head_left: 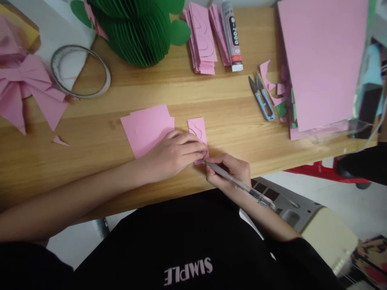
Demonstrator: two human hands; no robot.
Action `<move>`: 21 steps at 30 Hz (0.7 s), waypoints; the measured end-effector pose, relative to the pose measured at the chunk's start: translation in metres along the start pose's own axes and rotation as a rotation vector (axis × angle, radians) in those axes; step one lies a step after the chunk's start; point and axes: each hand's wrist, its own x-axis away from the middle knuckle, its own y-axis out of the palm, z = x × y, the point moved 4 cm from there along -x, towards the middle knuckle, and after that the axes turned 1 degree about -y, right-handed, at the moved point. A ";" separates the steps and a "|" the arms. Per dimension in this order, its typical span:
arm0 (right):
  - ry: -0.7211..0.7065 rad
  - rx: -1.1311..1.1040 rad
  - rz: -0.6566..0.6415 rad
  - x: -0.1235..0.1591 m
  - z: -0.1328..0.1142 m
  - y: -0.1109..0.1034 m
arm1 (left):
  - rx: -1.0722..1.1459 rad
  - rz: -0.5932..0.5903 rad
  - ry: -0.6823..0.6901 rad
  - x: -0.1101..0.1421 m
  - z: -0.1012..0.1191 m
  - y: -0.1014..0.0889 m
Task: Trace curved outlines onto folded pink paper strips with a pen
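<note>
My left hand (178,155) lies over a narrow strip of pink paper (198,125), its fingers stretched out and pressing the strip against the table. Curved dark lines are drawn on the strip; the hand hides part of them. In my right hand (231,171) is a clear-barrelled pen (242,183), pinched between the fingers, with its tip at the strip's lower edge beside my left fingertips. Larger pink paper sheets (148,129) lie overlapping to the left, partly under my left hand.
Behind are stacked pink strips (204,40), a glue tube (232,36) and a green honeycomb paper piece (139,36). Blue thread snips (262,98) lie near paper scraps and pink sheets (326,64) at right. A tape roll (107,82) and pink bow (33,80) are at left.
</note>
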 end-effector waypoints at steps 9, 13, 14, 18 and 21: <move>0.045 -0.019 0.020 -0.001 -0.001 -0.001 | 0.013 0.006 0.003 -0.002 0.000 -0.002; 0.090 -0.012 0.043 -0.002 0.000 -0.003 | 0.039 -0.040 -0.027 -0.001 -0.002 0.000; 0.087 -0.009 0.047 -0.002 0.000 -0.003 | 0.044 -0.035 -0.027 -0.001 -0.002 0.000; 0.057 -0.006 0.030 -0.001 0.000 -0.003 | 0.033 -0.014 -0.012 -0.001 -0.001 0.000; 0.032 -0.022 -0.009 -0.001 0.000 0.000 | 0.015 0.002 0.000 -0.002 0.000 -0.001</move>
